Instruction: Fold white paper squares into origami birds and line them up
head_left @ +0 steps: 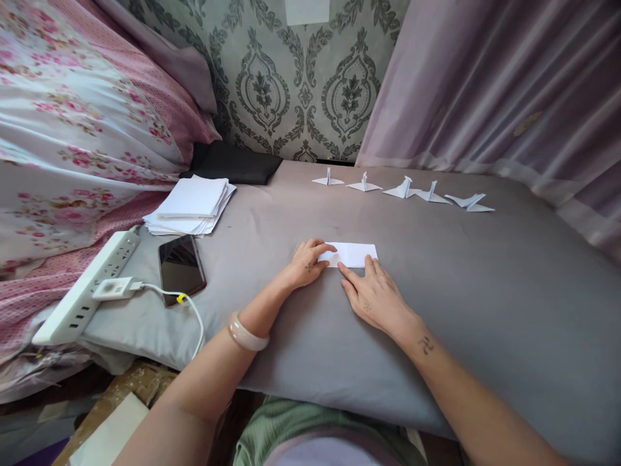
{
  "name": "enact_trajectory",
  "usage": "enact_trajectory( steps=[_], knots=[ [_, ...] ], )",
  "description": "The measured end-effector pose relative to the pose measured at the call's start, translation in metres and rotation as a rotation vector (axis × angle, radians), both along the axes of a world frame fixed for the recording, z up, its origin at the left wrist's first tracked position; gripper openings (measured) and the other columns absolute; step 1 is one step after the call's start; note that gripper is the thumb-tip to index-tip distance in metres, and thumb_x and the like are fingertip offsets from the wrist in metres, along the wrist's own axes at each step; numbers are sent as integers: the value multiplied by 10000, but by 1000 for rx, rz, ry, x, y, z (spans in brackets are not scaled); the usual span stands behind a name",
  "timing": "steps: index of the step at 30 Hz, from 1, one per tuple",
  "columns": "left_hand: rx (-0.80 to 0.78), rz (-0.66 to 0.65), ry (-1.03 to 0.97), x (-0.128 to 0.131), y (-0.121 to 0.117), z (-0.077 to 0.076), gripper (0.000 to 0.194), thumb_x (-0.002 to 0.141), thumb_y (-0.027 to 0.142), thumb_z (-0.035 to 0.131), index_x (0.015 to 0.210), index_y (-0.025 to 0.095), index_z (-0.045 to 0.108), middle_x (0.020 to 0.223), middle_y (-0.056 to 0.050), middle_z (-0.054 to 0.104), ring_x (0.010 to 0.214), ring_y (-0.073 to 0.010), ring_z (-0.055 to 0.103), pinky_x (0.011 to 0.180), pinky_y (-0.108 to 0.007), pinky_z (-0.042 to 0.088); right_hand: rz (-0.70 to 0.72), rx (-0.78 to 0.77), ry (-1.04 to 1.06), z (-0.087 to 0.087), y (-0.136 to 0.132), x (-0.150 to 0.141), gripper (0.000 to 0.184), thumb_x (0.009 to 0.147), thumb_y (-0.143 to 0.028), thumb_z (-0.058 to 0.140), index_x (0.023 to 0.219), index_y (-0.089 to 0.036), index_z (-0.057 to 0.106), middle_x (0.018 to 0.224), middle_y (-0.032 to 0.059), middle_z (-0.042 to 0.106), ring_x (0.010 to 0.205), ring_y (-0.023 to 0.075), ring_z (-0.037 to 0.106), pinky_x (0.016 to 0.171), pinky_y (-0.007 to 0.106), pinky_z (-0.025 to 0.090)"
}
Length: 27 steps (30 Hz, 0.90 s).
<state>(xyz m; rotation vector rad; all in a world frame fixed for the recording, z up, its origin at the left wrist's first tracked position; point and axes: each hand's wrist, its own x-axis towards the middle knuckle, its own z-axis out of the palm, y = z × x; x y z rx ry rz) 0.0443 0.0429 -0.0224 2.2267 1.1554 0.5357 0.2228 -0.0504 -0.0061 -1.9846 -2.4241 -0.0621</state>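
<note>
A white sheet of paper (356, 254), folded into a narrow rectangle, lies flat on the grey cloth surface in front of me. My left hand (309, 262) holds its left end, index finger over the top and thumb by the near edge. My right hand (373, 294) rests at the right part, fingers stretched out and spread. The right index fingertip touches the near edge, and other fingertips sit at the near right corner. Farther back stands a row of several folded paper cranes, among them one paper crane (328, 179) at the left end.
At the left are a stack of white paper (189, 200), a phone (182, 265) and a white power strip (92, 285) with a plugged-in charger (116, 288) and cable. A black folded item (237, 163) lies behind the stack. Curtains (485, 90) hang at the right.
</note>
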Motion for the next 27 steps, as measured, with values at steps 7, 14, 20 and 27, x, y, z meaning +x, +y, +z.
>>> enact_trajectory(
  steps=[7,14,20,27],
  knots=[
    [13,-59,-15,-7,0,-2,308,880,123,486,1074,242,695,1280,-81,549,1169,-219,531,1058,-402,407,-27,40,56,-7,-5,6,481,984,-343,355,1409,-173,502,1458,253,425,1353,380,404,1050,479,373],
    [7,-69,-21,-11,1,-7,311,909,141,465,1016,239,741,1313,-88,554,1212,-224,529,1072,-409,404,-82,41,57,-7,-9,14,522,986,-359,320,1377,-76,520,1451,274,428,1347,367,420,1022,467,424],
    [92,-96,40,-15,-1,-11,358,939,166,424,1068,271,741,1363,-80,556,1219,-235,534,1053,-443,418,-146,4,33,-2,-14,23,531,988,-348,310,1368,-43,519,1426,278,460,1320,370,456,990,466,455],
    [244,-115,260,-33,-22,-9,526,890,39,354,1285,268,615,1408,-53,540,1322,-229,450,1058,-407,433,-158,9,-7,-1,-14,27,533,989,-349,301,1343,-28,538,1411,261,487,1292,357,489,959,456,477]
  ],
)
